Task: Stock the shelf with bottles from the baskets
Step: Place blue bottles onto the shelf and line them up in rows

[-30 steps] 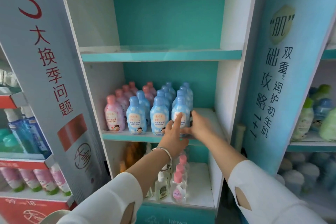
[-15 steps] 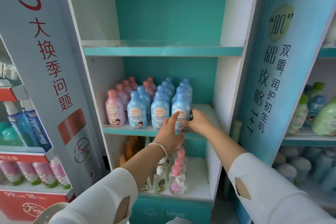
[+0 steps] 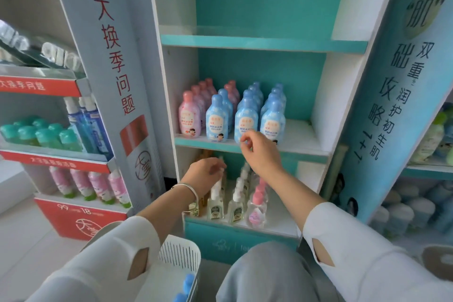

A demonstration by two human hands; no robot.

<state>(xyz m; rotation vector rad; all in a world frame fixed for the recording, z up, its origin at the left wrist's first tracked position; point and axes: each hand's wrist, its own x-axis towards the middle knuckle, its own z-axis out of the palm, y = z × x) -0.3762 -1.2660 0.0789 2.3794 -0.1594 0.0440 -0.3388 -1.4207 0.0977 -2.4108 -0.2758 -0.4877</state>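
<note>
I see right hand (image 3: 263, 154) at near edge of teal-fronted middle shelf (image 3: 301, 137), fingers loosely curled, nothing held, fingertips just in front of pale blue plastic bottles (image 3: 246, 122) standing upright in rows. Pink plastic bottles (image 3: 190, 117) of same shape fill left column. Left hand (image 3: 204, 173) lower, before white bottom shelf (image 3: 282, 218), fingers bent down over clear pump bottles (image 3: 215, 203); can't tell whether it grips one. White slotted plastic basket (image 3: 180, 255) near left, blue caps (image 3: 188, 279) inside.

- Location type: retail shop, toiletries section.
- Indicator: display shelf (image 3: 306, 152) stocked with rows of identical bottles (image 3: 218, 117).
- Indicator: printed promotional side panel (image 3: 397, 105); adjacent rack (image 3: 49, 157) with red label strips.
</note>
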